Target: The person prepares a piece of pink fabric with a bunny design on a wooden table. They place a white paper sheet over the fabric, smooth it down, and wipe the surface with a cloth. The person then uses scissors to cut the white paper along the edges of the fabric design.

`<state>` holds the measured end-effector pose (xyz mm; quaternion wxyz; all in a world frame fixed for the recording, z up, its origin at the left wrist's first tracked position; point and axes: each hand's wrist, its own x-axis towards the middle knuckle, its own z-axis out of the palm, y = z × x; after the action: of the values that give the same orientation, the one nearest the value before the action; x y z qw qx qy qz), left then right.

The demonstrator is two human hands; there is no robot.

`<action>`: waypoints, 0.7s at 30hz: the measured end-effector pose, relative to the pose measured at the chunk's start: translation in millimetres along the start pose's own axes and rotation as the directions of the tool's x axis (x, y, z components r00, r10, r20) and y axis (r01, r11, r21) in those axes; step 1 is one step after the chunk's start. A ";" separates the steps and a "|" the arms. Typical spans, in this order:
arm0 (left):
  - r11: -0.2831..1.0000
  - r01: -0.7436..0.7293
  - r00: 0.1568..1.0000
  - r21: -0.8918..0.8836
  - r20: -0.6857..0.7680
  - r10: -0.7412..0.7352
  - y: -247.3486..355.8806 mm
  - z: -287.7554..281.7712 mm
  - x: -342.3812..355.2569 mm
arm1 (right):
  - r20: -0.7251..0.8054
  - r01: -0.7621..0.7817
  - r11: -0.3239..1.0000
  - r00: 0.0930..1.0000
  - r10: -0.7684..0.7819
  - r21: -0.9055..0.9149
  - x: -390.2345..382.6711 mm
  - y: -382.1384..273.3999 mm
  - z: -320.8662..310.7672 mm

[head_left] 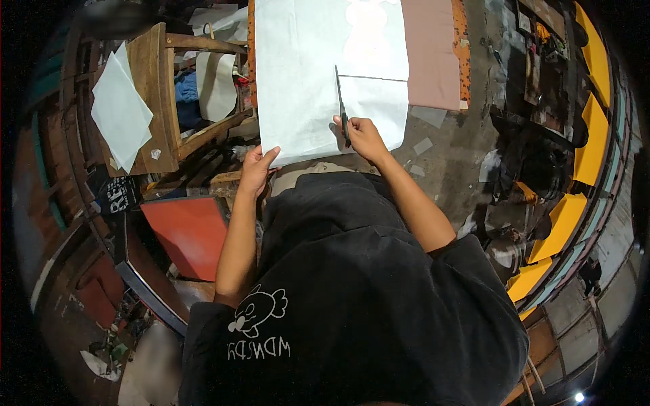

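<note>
A large pale white sheet lies in front of me, its near edge reaching my lap. My left hand pinches the sheet's near left corner, thumb on top and fingers underneath. Closed around the handles of long dark scissors, my right hand is over the sheet's near right part. The blades point away from me. From near their tips a thin dark line, perhaps a cut, runs right to the sheet's edge. A brighter white shape with curved outlines shows on the far part.
Beneath the sheet and to its right is a brownish-pink sheet on an orange, worn-edged table. At left, pale pieces rest on a wooden stand. A red panel leans near my left forearm. Scraps litter the floor; yellow panels line the right.
</note>
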<state>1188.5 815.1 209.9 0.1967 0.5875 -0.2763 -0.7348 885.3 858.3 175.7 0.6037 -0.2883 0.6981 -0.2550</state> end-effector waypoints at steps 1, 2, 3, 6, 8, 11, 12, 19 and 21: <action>1.000 -0.002 1.000 0.005 0.001 0.002 0.6 0.8 -0.7 | -0.017 0.021 1.000 1.000 -0.021 0.020 0.9 3.1 2.3; 1.000 0.000 1.000 0.004 0.001 0.000 1.2 1.4 -1.4 | -0.035 0.043 0.998 0.999 -0.042 0.039 1.9 6.1 3.7; 1.000 0.001 1.000 0.003 0.002 -0.001 2.0 1.9 -2.1 | -0.034 0.040 0.999 0.999 -0.039 0.031 3.0 9.1 4.2; 1.000 0.000 1.000 -0.001 0.015 0.000 2.2 1.9 -2.2 | -0.026 0.039 0.999 0.999 -0.039 0.020 1.2 7.4 3.3; 1.000 0.002 1.000 -0.006 0.021 -0.002 1.9 1.2 -1.6 | -0.016 0.050 0.998 0.999 -0.049 0.036 -4.2 -0.2 1.6; 1.000 0.019 1.000 -0.012 0.024 -0.019 0.5 -0.2 -0.2 | 0.009 0.055 0.995 0.998 -0.056 0.078 -4.7 -1.0 0.8; 0.999 0.030 0.999 -0.012 0.028 -0.030 0.4 -1.4 0.3 | 0.012 0.044 0.995 0.999 -0.045 0.088 -4.6 -1.2 0.7; 0.999 -0.036 0.999 0.015 0.034 0.035 0.2 -1.3 -1.9 | 0.049 -0.025 0.991 0.999 0.018 0.134 1.9 -14.3 -2.5; 1.000 -0.021 0.999 0.018 0.031 0.020 2.5 -0.9 -3.7 | 0.052 -0.018 0.992 0.999 0.012 0.128 6.5 -11.2 -2.7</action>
<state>1190.1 815.3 214.1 0.1945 0.5750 -0.2919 -0.7392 883.1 845.8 179.5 0.6406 -0.2503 0.6667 -0.2872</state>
